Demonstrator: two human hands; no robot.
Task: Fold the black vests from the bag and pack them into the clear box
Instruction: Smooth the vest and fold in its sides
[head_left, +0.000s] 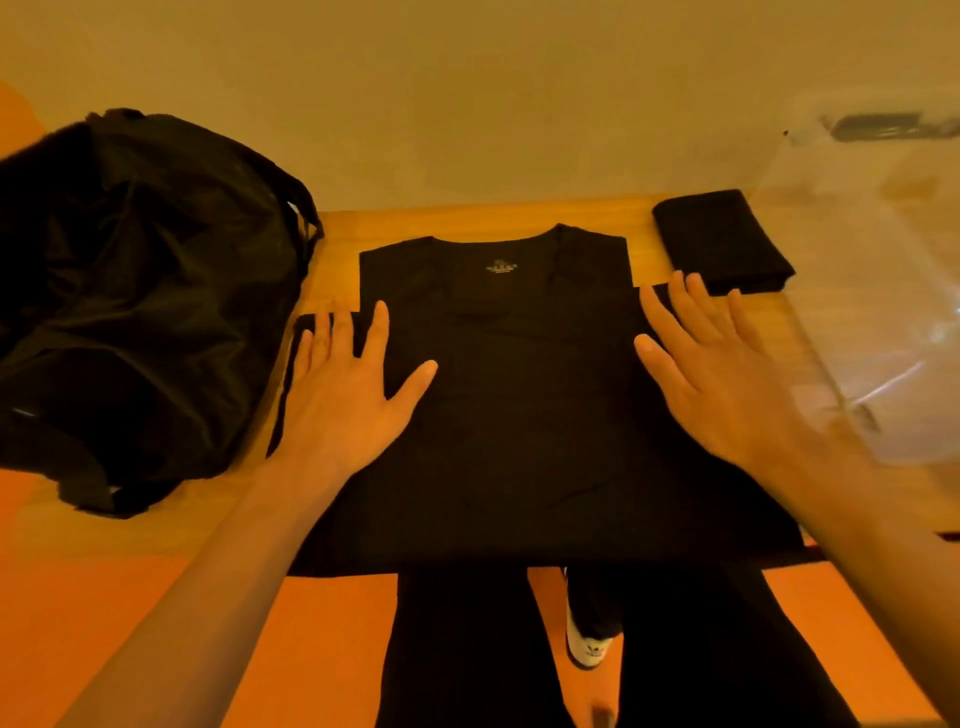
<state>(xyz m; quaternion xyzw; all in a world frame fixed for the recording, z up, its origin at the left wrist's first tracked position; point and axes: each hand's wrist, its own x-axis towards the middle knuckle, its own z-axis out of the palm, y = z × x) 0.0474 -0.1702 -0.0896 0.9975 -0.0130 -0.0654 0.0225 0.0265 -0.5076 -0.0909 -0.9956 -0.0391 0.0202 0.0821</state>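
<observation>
The left grip (343, 395) and right grip (711, 374) lie flat and open, holding nothing, on the black vest (519, 441) spread on the counter (343, 270) under them, and its soft cloth could bunch up or slip off the near edge when folded.

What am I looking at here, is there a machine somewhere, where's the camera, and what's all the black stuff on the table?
There is no machine here. One camera worn on a person's head looks down at their own bare hands. The left hand and right hand are open, fingers straight, spread on a black vest laid out on a wooden table. Neither grips anything. To the left of it sits a black bag. At the far right lies an already folded vest, beside a clear box, not inside it. Below the table edge you see the person's legs.
</observation>
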